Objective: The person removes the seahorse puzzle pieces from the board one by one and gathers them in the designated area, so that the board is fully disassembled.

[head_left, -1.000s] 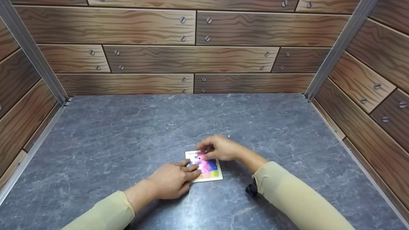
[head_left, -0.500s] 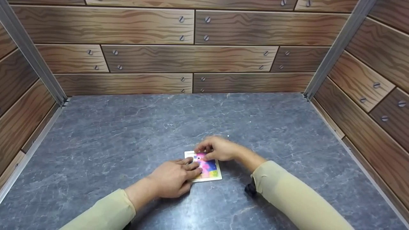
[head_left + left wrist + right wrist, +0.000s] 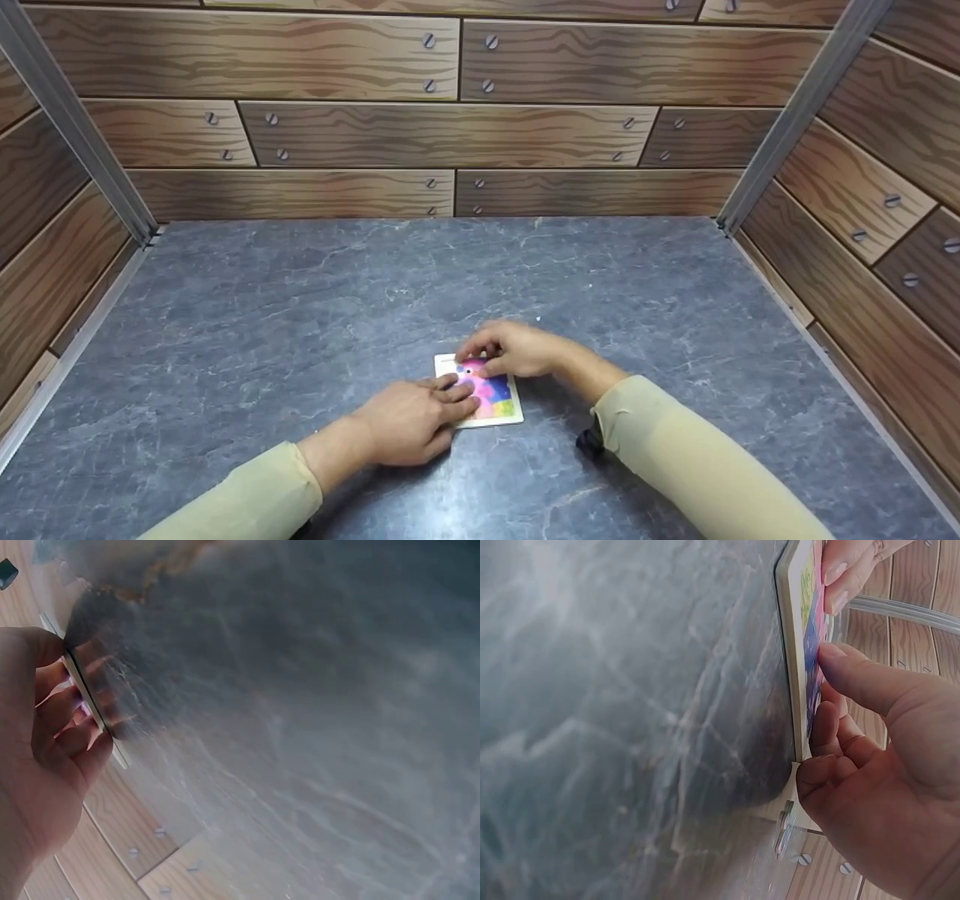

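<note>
A small, square jigsaw puzzle [image 3: 507,409] with a pale border lies flat on the table; its bright picture is pink, blue, yellow and green. From the left, my left hand [image 3: 405,421] rests on it with its fingers stretched across the picture, covering that side. My right hand [image 3: 521,349] is curled over the far right corner, thumb on the picture and fingers at the far edge. In the right wrist view, the right thumb [image 3: 851,675] touches the picture of the puzzle [image 3: 808,637]. The left wrist view shows the puzzle's thin edge [image 3: 88,694] beside the left hand [image 3: 52,742].
The dark grey marbled table [image 3: 375,292] spreads around the puzzle. Wood-patterned panels [image 3: 345,135] form walls at the back and both sides, joined by metal corner posts [image 3: 780,112]. A tiny white speck [image 3: 538,319] lies beyond the right hand.
The left fingers have slid slightly to the right over the picture. The right fingers have shifted a little left along the far edge. The puzzle stays in place.
</note>
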Demonstrator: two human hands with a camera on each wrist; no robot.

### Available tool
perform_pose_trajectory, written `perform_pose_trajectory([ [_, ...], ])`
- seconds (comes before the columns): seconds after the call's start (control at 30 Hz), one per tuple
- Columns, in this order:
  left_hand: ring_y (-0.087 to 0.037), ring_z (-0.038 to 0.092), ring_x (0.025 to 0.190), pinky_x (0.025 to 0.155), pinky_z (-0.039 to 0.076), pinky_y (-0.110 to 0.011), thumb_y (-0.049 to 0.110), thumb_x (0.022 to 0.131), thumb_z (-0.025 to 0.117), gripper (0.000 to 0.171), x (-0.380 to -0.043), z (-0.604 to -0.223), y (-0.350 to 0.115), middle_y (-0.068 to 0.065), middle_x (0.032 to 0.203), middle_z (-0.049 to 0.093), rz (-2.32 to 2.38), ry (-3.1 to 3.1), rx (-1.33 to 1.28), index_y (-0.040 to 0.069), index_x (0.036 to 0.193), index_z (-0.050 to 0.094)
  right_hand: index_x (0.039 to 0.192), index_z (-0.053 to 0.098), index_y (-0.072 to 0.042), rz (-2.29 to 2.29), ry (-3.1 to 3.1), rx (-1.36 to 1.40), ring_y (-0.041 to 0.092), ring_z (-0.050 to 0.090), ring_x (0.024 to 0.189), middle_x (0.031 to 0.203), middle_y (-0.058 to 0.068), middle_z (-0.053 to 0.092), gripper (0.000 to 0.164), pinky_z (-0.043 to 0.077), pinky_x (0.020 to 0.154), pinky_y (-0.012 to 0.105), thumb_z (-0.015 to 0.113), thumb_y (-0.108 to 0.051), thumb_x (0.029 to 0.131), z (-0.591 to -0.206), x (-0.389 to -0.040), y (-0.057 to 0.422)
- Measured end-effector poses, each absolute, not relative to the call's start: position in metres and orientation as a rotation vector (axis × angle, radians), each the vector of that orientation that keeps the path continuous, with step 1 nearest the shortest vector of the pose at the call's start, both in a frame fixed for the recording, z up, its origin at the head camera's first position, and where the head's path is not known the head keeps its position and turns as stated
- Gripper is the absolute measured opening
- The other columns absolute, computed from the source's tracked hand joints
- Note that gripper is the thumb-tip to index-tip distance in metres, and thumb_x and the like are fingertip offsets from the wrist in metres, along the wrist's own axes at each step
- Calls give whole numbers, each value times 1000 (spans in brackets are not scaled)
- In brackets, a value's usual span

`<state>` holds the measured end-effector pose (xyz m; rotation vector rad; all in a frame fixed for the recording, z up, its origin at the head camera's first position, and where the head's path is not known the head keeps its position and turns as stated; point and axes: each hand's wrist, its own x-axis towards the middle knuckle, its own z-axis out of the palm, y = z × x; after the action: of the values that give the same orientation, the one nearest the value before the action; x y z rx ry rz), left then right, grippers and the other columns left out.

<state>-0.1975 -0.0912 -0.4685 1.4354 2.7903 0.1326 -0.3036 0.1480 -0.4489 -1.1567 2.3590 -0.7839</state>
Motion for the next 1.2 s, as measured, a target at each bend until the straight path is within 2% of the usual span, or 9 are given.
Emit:
perform_pose_trajectory([
  [0.23, -32, 51, 145, 115, 46, -45, 28, 104, 54, 53, -198, -468, -91, -8, 160, 51, 162, 2784, 1418, 15, 155, 57, 131, 76, -12, -743, 2329, -1148, 17, 59, 104, 120, 6, 68, 34, 50, 95, 37, 74, -7, 97, -446, -306, 150],
  [0.7, -32, 53, 144, 113, 49, -45, 26, 103, 56, 52, -198, -469, -91, -8, 157, 55, 182, 2805, 1450, 14, 153, 59, 130, 76, -10, -751, 2297, -1166, 16, 56, 101, 117, 7, 67, 34, 48, 91, 34, 73, -3, 97, -444, -309, 150],
  [1.2, -33, 52, 145, 113, 49, -47, 27, 103, 56, 52, -197, -471, -92, -8, 158, 53, 187, 2792, 1432, 14, 154, 59, 129, 76, -10, -754, 2286, -1161, 16, 56, 103, 119, 7, 67, 34, 48, 95, 35, 72, -2, 97, -452, -310, 148],
])
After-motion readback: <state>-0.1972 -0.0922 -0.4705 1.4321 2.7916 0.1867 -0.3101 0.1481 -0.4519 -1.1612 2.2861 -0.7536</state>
